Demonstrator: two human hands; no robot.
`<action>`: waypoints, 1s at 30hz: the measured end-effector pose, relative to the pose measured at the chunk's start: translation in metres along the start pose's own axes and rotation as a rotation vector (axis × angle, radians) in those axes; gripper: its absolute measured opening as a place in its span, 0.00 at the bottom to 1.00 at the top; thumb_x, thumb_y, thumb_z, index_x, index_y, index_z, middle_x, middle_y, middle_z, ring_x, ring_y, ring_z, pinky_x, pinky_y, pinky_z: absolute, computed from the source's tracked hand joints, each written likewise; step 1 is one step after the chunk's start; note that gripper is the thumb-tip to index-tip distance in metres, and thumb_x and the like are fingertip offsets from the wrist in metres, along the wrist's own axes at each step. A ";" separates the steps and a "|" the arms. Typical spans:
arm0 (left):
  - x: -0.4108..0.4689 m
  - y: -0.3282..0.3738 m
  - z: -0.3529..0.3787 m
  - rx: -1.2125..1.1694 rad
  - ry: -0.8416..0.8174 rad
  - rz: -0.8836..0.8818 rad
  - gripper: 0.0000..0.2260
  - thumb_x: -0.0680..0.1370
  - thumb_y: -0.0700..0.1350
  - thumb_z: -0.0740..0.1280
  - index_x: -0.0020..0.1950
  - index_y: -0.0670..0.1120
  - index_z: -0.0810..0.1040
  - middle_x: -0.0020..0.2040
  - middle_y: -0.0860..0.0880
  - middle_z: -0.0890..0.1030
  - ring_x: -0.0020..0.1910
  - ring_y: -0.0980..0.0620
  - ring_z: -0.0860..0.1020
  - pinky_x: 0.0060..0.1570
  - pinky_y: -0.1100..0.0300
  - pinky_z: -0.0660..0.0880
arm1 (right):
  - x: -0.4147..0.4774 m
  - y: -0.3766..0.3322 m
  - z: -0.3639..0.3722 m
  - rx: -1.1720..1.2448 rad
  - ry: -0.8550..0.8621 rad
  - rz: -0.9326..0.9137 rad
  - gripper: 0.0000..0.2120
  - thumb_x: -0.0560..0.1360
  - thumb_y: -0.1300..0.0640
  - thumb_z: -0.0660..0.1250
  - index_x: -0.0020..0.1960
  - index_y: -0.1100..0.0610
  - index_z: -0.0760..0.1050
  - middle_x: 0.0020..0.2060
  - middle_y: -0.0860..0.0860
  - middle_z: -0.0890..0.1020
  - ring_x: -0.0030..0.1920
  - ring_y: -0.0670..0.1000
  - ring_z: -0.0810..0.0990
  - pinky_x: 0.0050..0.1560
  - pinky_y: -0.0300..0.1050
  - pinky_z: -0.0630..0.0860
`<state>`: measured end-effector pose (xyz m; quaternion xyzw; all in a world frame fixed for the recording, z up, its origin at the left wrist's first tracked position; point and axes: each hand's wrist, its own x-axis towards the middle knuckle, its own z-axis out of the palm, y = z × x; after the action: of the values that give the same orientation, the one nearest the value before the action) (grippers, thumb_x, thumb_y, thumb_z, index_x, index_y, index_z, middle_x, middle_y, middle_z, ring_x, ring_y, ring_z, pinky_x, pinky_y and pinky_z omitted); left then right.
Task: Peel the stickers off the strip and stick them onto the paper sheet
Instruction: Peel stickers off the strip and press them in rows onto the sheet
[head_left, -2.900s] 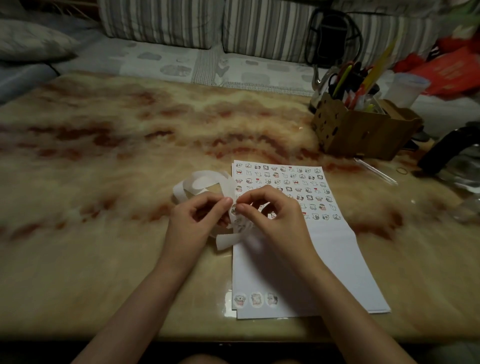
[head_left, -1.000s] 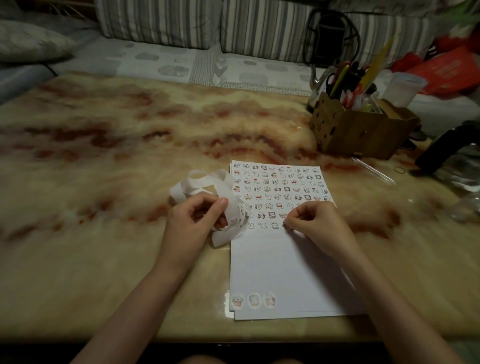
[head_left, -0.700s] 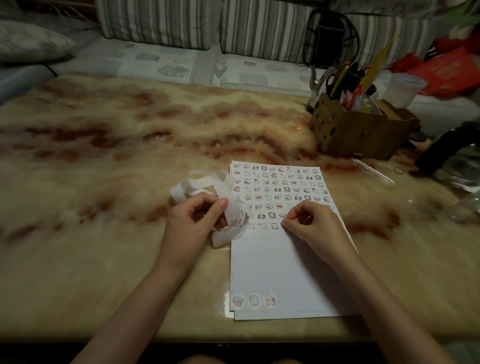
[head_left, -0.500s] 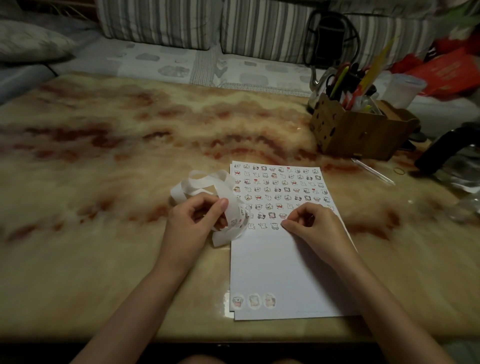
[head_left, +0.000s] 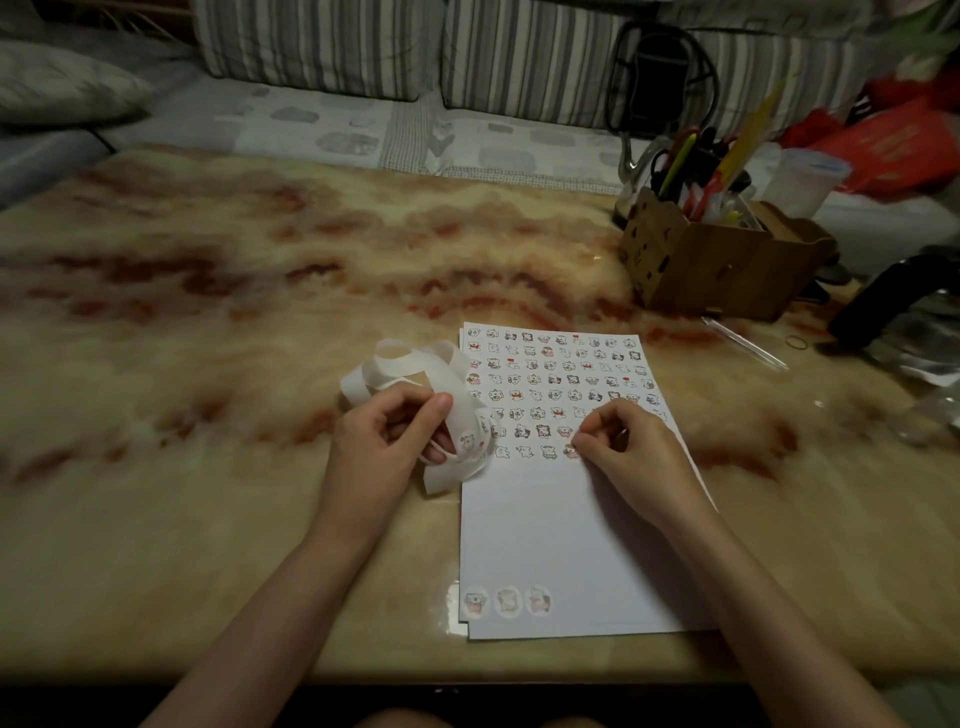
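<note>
- Left hand (head_left: 387, 441) pinches the curled sticker strip (head_left: 460, 410), readying it beside the fingers.
- Right hand (head_left: 623, 452), fingertips together, seats a sticker (head_left: 571, 451) beneath them onto the paper sheet (head_left: 561, 545).

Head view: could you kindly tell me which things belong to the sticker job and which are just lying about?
In the job: sticker strip, paper sheet, left hand, right hand.
Lying about: cardboard box of pens, plastic cup, rubber band.

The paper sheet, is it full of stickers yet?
Not full: small stickers cover the far half of the paper sheet; the near half is blank but for three round stickers.
</note>
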<state>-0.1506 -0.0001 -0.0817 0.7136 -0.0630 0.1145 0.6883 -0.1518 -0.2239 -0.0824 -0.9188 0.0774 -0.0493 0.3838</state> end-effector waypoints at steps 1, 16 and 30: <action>0.000 0.000 0.000 -0.005 0.001 -0.002 0.03 0.75 0.38 0.67 0.42 0.41 0.80 0.30 0.49 0.82 0.27 0.57 0.78 0.33 0.69 0.75 | 0.000 -0.001 0.000 -0.021 0.005 -0.001 0.03 0.73 0.56 0.70 0.44 0.52 0.76 0.35 0.47 0.78 0.38 0.48 0.75 0.43 0.47 0.72; 0.002 -0.001 -0.004 -0.023 0.051 -0.012 0.04 0.73 0.44 0.68 0.43 0.45 0.80 0.33 0.53 0.82 0.32 0.56 0.80 0.37 0.64 0.78 | -0.021 -0.066 0.029 0.399 -0.133 -0.378 0.07 0.70 0.60 0.74 0.42 0.48 0.80 0.40 0.45 0.84 0.42 0.47 0.79 0.37 0.35 0.69; -0.001 0.004 0.001 -0.046 -0.055 0.016 0.05 0.74 0.41 0.68 0.40 0.41 0.80 0.33 0.50 0.81 0.32 0.59 0.78 0.37 0.68 0.75 | -0.018 -0.067 0.034 0.520 -0.081 -0.355 0.06 0.71 0.65 0.71 0.43 0.55 0.81 0.37 0.43 0.83 0.38 0.45 0.78 0.39 0.41 0.73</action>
<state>-0.1529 -0.0013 -0.0781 0.6998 -0.0901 0.0988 0.7017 -0.1576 -0.1506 -0.0595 -0.7903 -0.1149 -0.0969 0.5940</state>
